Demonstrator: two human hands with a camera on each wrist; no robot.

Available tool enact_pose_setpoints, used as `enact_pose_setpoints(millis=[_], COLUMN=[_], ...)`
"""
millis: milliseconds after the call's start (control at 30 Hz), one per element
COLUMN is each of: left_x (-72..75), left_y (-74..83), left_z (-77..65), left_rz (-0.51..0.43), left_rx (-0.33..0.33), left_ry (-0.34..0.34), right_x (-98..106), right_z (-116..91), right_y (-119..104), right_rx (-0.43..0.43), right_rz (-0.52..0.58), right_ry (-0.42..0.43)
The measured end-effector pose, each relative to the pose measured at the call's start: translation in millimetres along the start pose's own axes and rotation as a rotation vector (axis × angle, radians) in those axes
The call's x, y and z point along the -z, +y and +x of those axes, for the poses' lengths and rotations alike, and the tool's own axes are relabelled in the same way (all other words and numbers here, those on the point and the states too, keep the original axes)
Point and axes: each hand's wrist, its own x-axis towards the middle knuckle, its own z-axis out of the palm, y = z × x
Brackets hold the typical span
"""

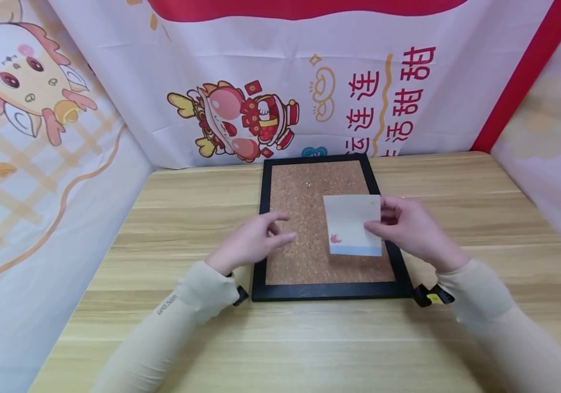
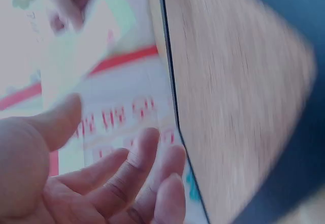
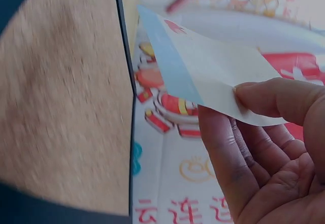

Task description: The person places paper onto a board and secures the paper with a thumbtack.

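My right hand [image 1: 415, 232] pinches a square paper note [image 1: 351, 221] by its right edge, thumb on the front and fingers behind. The note is off-white, with a pale blue band along the bottom and a small red drawing in the lower left corner. In the right wrist view the sheet [image 3: 218, 74] bends slightly at the thumb. Beneath it lies a cork board [image 1: 292, 196] with a black frame [image 1: 329, 290]. Over the board's left side, my left hand [image 1: 248, 240] holds nothing, its fingers loosely bent and thumb apart, as the left wrist view also shows.
The board rests on a wood-grain table [image 1: 280, 344]. Small pale bits [image 1: 308, 185] show on the upper cork. Printed cloth [image 1: 143, 65] hangs behind and along both sides, with cartoon figures and red characters [image 1: 361, 103]. Black straps [image 1: 433, 295] show at both wrists.
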Motion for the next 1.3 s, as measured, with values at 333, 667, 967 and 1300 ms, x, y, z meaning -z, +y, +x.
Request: enact_pose_setpoints(millis=[333,667,967,1300], left_x=[-34.8,-51.3,-52.0,-55.7], left_y=[18.5,21.8,19.3,11.5], left_z=[4.1,2.9,4.1,11.7], left_rz=[-0.214,-0.226,-0.143,-0.096], left_rx=[-0.171,-0.097,-0.052,-0.014], left_ry=[-0.085,-0.217,-0.187,-0.201], right_x=[-27,-33,-1,-12], right_z=[-1,-4,12,42], right_y=[-6,-6,-6,12], right_rx=[0.032,0.032,0.075,0.03], right_rz=[0.101,0.05,-0.056,-0.064], right_ry=[-0.07,-0.056,0.015,-0.239])
